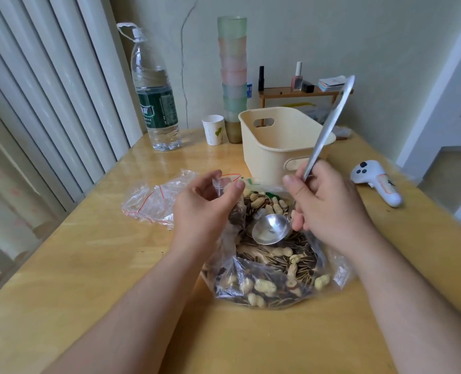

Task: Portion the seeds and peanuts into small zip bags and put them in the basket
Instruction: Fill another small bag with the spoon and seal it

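A large clear bag of striped seeds and peanuts (275, 268) lies open on the wooden table (89, 265) in front of me. My left hand (205, 209) pinches the red-striped mouth of a small zip bag (230, 195) that hangs over the big bag and holds some seeds. My right hand (329, 203) grips the handle of a metal ladle (271, 229); its empty bowl rests on the seeds, handle pointing up and away. The cream plastic basket (277, 147) stands just behind the bags, and I see nothing inside it from here.
Spare small zip bags (153, 201) lie left of my left hand. A big water bottle (156, 95), a paper cup (213, 129) and a tall stack of coloured cups (233, 74) stand at the back. A white controller (376, 182) lies at the right.
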Action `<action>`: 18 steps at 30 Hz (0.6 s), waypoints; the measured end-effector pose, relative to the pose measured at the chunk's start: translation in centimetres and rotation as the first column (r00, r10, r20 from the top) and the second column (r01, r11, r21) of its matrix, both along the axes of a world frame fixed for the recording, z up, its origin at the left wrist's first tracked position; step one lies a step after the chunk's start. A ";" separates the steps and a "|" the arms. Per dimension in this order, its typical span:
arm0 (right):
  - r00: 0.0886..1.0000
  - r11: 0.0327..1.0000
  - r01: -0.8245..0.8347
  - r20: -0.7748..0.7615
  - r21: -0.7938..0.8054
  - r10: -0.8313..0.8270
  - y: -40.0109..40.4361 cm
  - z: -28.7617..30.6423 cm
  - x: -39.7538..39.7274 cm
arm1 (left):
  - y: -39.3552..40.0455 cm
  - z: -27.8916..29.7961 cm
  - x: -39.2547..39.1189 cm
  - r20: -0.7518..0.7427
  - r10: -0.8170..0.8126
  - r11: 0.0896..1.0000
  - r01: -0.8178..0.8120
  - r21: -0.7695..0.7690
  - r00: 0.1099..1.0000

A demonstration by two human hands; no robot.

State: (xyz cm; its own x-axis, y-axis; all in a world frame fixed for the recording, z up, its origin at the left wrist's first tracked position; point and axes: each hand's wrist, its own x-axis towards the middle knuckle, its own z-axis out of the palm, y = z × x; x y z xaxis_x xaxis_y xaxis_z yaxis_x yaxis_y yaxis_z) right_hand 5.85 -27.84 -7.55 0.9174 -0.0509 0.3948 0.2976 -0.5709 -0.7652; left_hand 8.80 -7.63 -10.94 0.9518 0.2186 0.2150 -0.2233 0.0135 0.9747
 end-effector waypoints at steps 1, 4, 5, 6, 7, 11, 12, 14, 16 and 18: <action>0.998 0.999 -0.034 -0.056 0.018 0.035 -0.1 0.2 -0.1 | 0.0 0.2 -0.1 0.000 -0.013 0.999 0.013 -0.043 1.000; 0.971 0.990 -0.140 -0.199 -0.008 0.135 -0.1 0.2 -0.3 | 0.0 0.6 -0.2 0.023 -0.033 0.991 0.035 -0.127 0.999; 0.960 0.986 -0.164 -0.231 -0.007 0.158 0.0 0.1 -0.4 | 0.0 0.6 -0.2 0.039 -0.032 0.992 0.036 -0.119 0.999; 0.952 0.984 -0.180 -0.252 0.006 0.176 0.1 0.0 -0.3 | 0.0 0.6 -0.2 0.054 -0.031 0.995 0.036 -0.097 0.998; 0.944 0.981 -0.191 -0.268 0.026 0.191 0.1 -0.1 -0.3 | 0.1 0.5 -0.2 0.069 -0.030 0.997 0.035 -0.073 0.997; 0.932 0.980 -0.176 -0.306 0.091 0.195 0.2 -0.6 0.3 | 0.0 0.5 -0.4 0.084 -0.033 0.998 0.037 -0.046 0.996; 0.935 0.982 -0.158 -0.305 0.100 0.181 0.2 -1.0 0.5 | 0.0 0.5 -0.4 0.084 -0.035 0.998 0.039 -0.049 0.996; 0.944 0.982 -0.113 -0.292 0.153 0.154 0.6 -1.7 1.0 | 0.0 0.4 -0.3 0.083 -0.030 0.998 0.034 -0.047 0.996; 0.954 0.972 -0.056 -0.275 0.227 0.119 1.3 -2.2 1.6 | 0.1 0.3 -0.3 0.073 -0.019 0.999 0.021 -0.036 0.997; 0.962 0.964 -0.009 -0.260 0.266 0.081 2.0 -2.4 2.0 | 0.1 0.2 -0.3 0.070 0.002 1.000 0.000 -0.028 0.998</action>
State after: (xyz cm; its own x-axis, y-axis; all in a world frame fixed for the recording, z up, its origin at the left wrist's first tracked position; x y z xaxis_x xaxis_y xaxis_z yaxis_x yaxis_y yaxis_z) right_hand 7.81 -25.86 -9.94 0.9907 -0.0749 0.1139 0.0829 -0.3322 -0.9396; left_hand 8.53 -7.54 -10.78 0.9346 0.2264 0.2744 -0.2905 0.0404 0.9560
